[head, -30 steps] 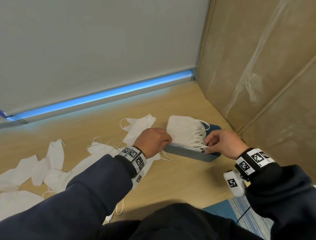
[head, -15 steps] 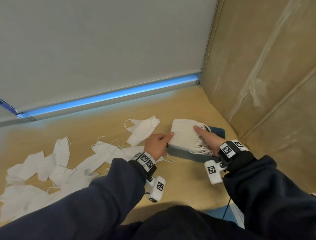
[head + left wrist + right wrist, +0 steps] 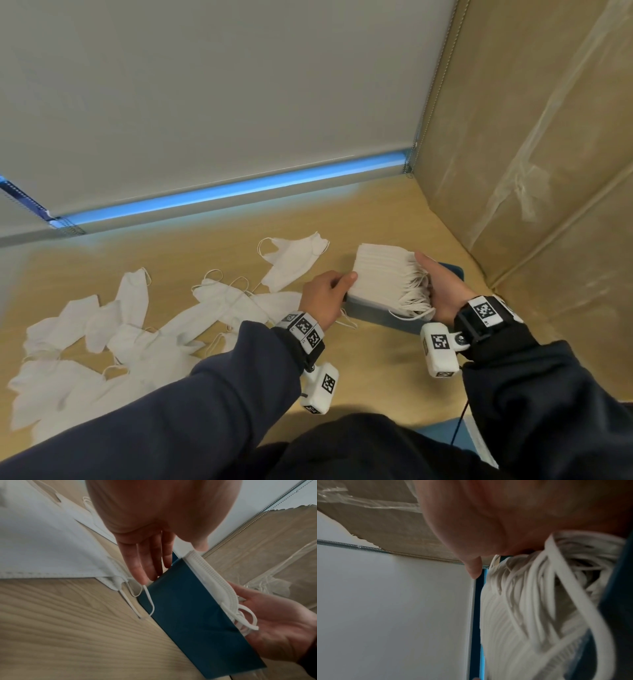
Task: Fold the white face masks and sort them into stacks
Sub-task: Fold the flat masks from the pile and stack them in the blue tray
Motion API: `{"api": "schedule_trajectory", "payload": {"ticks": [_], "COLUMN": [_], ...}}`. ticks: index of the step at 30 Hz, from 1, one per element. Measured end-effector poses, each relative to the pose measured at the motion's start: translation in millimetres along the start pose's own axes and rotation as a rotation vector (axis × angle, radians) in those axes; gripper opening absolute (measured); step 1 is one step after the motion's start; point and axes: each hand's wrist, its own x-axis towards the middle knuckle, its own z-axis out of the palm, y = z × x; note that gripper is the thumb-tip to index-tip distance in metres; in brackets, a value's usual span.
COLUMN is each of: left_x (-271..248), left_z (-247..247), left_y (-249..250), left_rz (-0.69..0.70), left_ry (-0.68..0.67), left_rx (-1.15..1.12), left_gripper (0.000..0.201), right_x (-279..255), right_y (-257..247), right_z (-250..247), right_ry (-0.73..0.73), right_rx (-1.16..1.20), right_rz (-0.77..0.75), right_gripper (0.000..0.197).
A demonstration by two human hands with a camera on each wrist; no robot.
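Note:
A thick stack of folded white masks (image 3: 383,270) stands in a blue tray (image 3: 370,312) at the right of the wooden table. My left hand (image 3: 325,293) is at the stack's left end. Its thumb touches the stack, and its straight fingers (image 3: 147,562) lie against the tray's end wall (image 3: 188,615). My right hand (image 3: 442,291) lies flat against the stack's right side and presses on the hanging ear loops (image 3: 539,601). Neither hand curls round anything. Loose unfolded masks (image 3: 137,342) lie spread over the table's left half, and one mask (image 3: 291,260) lies apart near the tray.
A brown cardboard wall (image 3: 531,171) with clear tape stands close to the right of the tray. At the back hangs a grey blind (image 3: 205,102) with a blue-lit strip under it. Bare wood (image 3: 376,373) shows in front of the tray.
My right hand moved from the tray's near right corner up along the stack's right side and flattened. My left hand uncurled from a fist, and its thumb now touches the stack.

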Motion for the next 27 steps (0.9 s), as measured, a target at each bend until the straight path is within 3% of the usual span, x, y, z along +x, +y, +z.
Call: {"api": "schedule_trajectory", "payload": {"ticks": [8,14,17,20,23,27], "left_x": [-2,-4,2,10,23,32], "left_z": [2,2,2,13,22,17], "left_y": [-4,7,35,57,48,48], "left_rz": [0.042,0.123,0.394,0.62,0.659,0.68], "left_ry": [-0.008,-0.051,-0.03,-0.161,-0.336,-0.398], "left_rx": [-0.009,0.05,0.293,0.673,0.924,1.027], "left_gripper": [0.045,0.057,0.08,0.107,0.127,0.136], "right_x": [-5,-5,-1,-8,-9,-10], "right_y": [0,1,5,7,7,8], "right_z": [-4,-2,-3,1,0,-1], "right_ry": [-0.141,-0.094,-0.004,0.009,-0.011,-0.04], "right_rx": [0.06,0.053,0.097,0.157,0.216,0.283], "right_rz": [0.088,0.065,-0.001,0.001,-0.006,-0.011], "right_gripper": [0.064,0.065,0.072,0.07,0.064,0.063]}}
